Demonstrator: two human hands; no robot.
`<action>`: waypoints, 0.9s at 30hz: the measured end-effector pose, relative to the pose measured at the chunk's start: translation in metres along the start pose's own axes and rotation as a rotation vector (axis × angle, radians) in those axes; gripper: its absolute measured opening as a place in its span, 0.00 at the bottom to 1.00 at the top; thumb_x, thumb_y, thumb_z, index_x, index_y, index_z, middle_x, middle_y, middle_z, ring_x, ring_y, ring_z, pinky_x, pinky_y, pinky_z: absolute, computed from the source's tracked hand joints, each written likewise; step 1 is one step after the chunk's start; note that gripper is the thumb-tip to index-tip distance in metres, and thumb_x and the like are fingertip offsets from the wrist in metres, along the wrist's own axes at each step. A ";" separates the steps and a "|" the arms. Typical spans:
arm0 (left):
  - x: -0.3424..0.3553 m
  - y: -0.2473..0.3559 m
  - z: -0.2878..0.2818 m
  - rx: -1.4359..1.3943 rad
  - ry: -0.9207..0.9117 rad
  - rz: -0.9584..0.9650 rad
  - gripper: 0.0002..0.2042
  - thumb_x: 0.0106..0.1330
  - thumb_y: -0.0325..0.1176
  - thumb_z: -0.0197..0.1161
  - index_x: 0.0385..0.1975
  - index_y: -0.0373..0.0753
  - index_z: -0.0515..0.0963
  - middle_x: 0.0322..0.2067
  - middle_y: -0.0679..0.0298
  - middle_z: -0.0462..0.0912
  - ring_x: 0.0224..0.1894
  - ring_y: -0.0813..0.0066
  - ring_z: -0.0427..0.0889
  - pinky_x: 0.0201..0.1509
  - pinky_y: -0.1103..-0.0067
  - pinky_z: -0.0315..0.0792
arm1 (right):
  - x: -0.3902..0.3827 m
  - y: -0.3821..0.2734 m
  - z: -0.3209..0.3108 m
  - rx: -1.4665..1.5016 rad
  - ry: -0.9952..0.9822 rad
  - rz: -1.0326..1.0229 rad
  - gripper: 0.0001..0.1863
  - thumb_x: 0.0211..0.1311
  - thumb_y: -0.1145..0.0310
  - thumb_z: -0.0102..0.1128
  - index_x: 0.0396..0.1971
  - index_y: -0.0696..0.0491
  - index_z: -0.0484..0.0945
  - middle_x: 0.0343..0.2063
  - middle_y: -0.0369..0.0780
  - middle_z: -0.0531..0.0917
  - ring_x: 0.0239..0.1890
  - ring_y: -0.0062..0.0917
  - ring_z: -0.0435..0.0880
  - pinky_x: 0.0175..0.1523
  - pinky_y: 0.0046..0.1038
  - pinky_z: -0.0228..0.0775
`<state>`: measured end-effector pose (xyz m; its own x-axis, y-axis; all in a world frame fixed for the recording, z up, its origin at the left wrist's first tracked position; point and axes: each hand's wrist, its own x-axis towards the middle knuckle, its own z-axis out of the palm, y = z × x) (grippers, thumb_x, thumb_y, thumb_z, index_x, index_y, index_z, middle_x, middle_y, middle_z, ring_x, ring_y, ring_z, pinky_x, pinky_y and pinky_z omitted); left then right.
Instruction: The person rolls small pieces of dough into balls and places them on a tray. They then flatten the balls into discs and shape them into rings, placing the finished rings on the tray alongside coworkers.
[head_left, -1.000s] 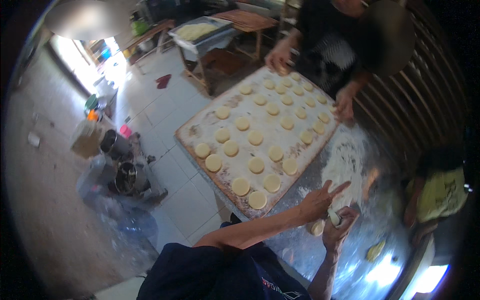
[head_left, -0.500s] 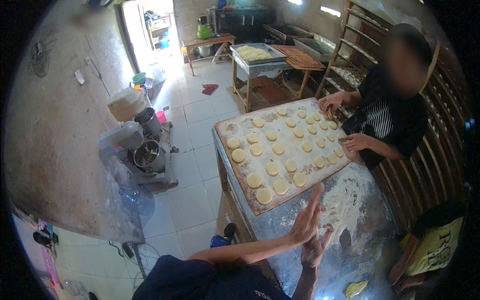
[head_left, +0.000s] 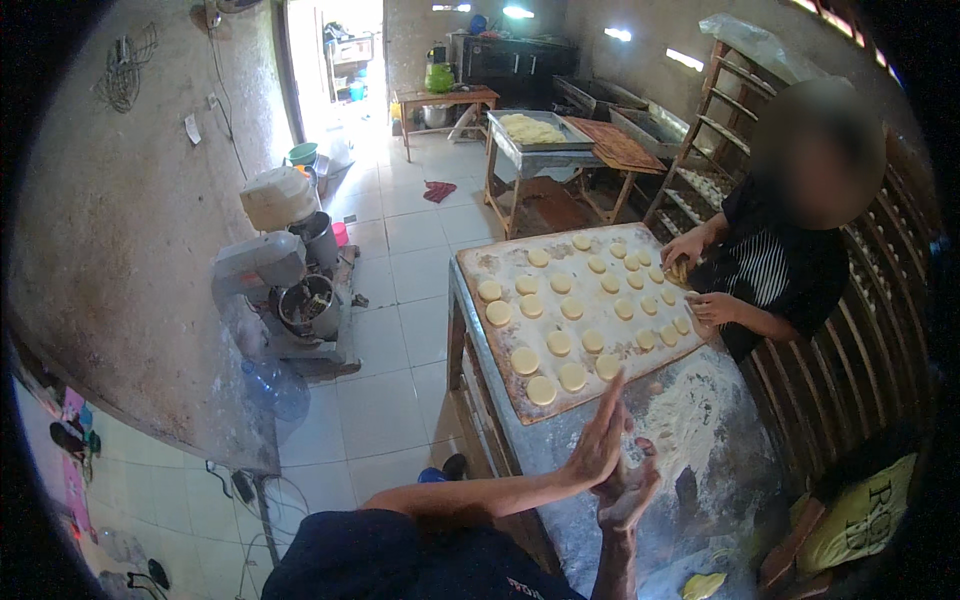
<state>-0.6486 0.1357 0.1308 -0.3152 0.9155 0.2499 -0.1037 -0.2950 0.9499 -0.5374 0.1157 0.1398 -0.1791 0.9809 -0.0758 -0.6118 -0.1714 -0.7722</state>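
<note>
My left hand (head_left: 598, 437) is over the near part of the metal-topped table (head_left: 560, 445), its fingers stretched out and pointing away from me. Close beside it, my right hand (head_left: 628, 492) is lightly cupped, with its fingers apart and facing the left palm. Whether anything small lies between the palms is hidden. Just beyond my fingertips is a floured wooden board (head_left: 515, 300) carrying several rows of flat, round, pale yellow dough pieces (head_left: 572, 377). White flour (head_left: 690, 405) is spread on the table to the right of my hands. A yellow scrap of dough (head_left: 704, 586) lies near the bottom edge.
A co-worker (head_left: 775, 260) stands at the board's right side, both hands at its edge. Someone in a yellow shirt (head_left: 865, 515) is at lower right. Mixers (head_left: 262, 262) stand left, across the tiled floor. A tray of dough (head_left: 530, 130) and slatted racks (head_left: 830, 380) stand farther off.
The view has shifted, so the room appears lower and farther right. My hands stay close together, with small finger movements. The co-worker's hands remain at the board's edge.
</note>
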 end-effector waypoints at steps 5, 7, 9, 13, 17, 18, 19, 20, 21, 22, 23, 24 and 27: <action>0.000 0.001 -0.015 0.115 0.024 0.022 0.27 0.80 0.40 0.39 0.76 0.47 0.44 0.44 0.51 0.75 0.45 0.57 0.78 0.54 0.68 0.72 | -0.001 0.004 0.011 -0.072 -0.199 0.043 0.33 0.65 0.38 0.46 0.62 0.44 0.57 0.51 0.52 0.76 0.42 0.40 0.82 0.41 0.36 0.78; 0.001 0.002 -0.021 0.103 -0.031 0.018 0.28 0.79 0.43 0.38 0.76 0.47 0.44 0.47 0.49 0.73 0.49 0.55 0.77 0.58 0.66 0.71 | -0.001 0.007 0.015 -0.077 -0.074 -0.006 0.33 0.65 0.39 0.46 0.61 0.44 0.58 0.52 0.52 0.75 0.43 0.38 0.82 0.40 0.36 0.78; 0.003 0.004 -0.025 0.210 -0.053 0.302 0.29 0.79 0.45 0.38 0.76 0.44 0.44 0.47 0.48 0.73 0.51 0.53 0.76 0.59 0.67 0.71 | 0.000 0.010 0.018 -0.083 -0.022 -0.036 0.31 0.65 0.39 0.46 0.59 0.44 0.60 0.51 0.51 0.75 0.43 0.36 0.82 0.39 0.35 0.78; 0.008 0.009 -0.035 -0.022 0.002 -0.222 0.28 0.79 0.41 0.40 0.75 0.38 0.46 0.47 0.46 0.72 0.49 0.55 0.75 0.58 0.70 0.69 | 0.001 0.015 0.024 -0.370 -0.056 -0.083 0.33 0.66 0.40 0.44 0.62 0.46 0.59 0.45 0.47 0.76 0.43 0.33 0.82 0.37 0.33 0.77; 0.016 0.014 -0.047 0.253 -0.035 0.432 0.28 0.79 0.39 0.38 0.75 0.37 0.45 0.34 0.56 0.73 0.36 0.67 0.74 0.48 0.71 0.71 | 0.006 0.023 0.033 -0.117 -0.140 0.008 0.31 0.67 0.38 0.40 0.58 0.48 0.60 0.45 0.47 0.76 0.41 0.34 0.83 0.36 0.32 0.76; 0.018 0.014 -0.050 0.404 0.013 0.645 0.27 0.80 0.39 0.38 0.75 0.37 0.45 0.33 0.57 0.72 0.36 0.67 0.73 0.48 0.71 0.70 | 0.008 0.025 0.036 -0.118 -0.110 0.023 0.30 0.68 0.38 0.39 0.55 0.48 0.61 0.45 0.48 0.76 0.41 0.34 0.83 0.35 0.31 0.76; 0.021 0.015 -0.054 0.492 0.011 0.674 0.27 0.80 0.38 0.38 0.74 0.37 0.46 0.32 0.57 0.72 0.36 0.67 0.73 0.48 0.71 0.70 | 0.010 0.027 0.040 -0.146 -0.151 -0.066 0.30 0.69 0.38 0.36 0.56 0.48 0.60 0.46 0.49 0.77 0.41 0.37 0.83 0.34 0.30 0.76; 0.023 0.016 -0.057 0.382 0.020 0.482 0.27 0.79 0.36 0.39 0.75 0.38 0.45 0.38 0.53 0.74 0.41 0.62 0.76 0.50 0.67 0.70 | 0.012 0.029 0.044 -0.166 -0.109 -0.067 0.31 0.70 0.37 0.36 0.58 0.47 0.59 0.46 0.49 0.77 0.40 0.37 0.83 0.38 0.31 0.76; 0.025 0.017 -0.062 0.218 0.012 0.136 0.27 0.79 0.33 0.41 0.75 0.40 0.45 0.45 0.49 0.75 0.45 0.56 0.78 0.52 0.63 0.71 | 0.013 0.031 0.049 -0.175 -0.090 -0.075 0.32 0.70 0.36 0.36 0.60 0.46 0.59 0.45 0.48 0.77 0.40 0.36 0.83 0.41 0.31 0.77; 0.028 0.018 -0.066 0.167 0.016 0.054 0.27 0.79 0.33 0.42 0.75 0.39 0.45 0.44 0.49 0.76 0.45 0.56 0.78 0.52 0.65 0.71 | 0.015 0.034 0.054 -0.188 -0.030 -0.100 0.33 0.70 0.35 0.35 0.61 0.46 0.59 0.44 0.48 0.77 0.39 0.36 0.83 0.42 0.31 0.77; 0.031 0.018 -0.071 0.109 0.010 -0.011 0.27 0.79 0.32 0.43 0.75 0.39 0.46 0.44 0.49 0.76 0.45 0.57 0.79 0.52 0.66 0.72 | 0.017 0.037 0.060 -0.189 -0.059 -0.012 0.33 0.71 0.34 0.34 0.61 0.46 0.59 0.43 0.47 0.78 0.38 0.35 0.83 0.43 0.31 0.77; 0.034 0.017 -0.077 0.024 -0.027 -0.021 0.27 0.78 0.32 0.43 0.74 0.38 0.46 0.44 0.49 0.76 0.45 0.57 0.79 0.52 0.68 0.72 | 0.020 0.041 0.065 -0.193 -0.083 0.018 0.33 0.71 0.34 0.34 0.60 0.46 0.60 0.43 0.46 0.78 0.38 0.34 0.83 0.43 0.31 0.77; 0.049 0.016 -0.098 0.443 -0.016 0.796 0.29 0.79 0.36 0.44 0.75 0.37 0.44 0.39 0.55 0.74 0.38 0.63 0.75 0.47 0.73 0.73 | 0.033 0.051 0.084 -0.271 -0.118 -0.001 0.32 0.71 0.35 0.34 0.59 0.46 0.61 0.46 0.45 0.77 0.43 0.33 0.82 0.44 0.32 0.77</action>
<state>-0.7578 0.1488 0.1393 -0.1251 0.4908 0.8622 0.5119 -0.7125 0.4799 -0.6389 0.1314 0.1510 -0.2764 0.9609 -0.0136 -0.3872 -0.1243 -0.9136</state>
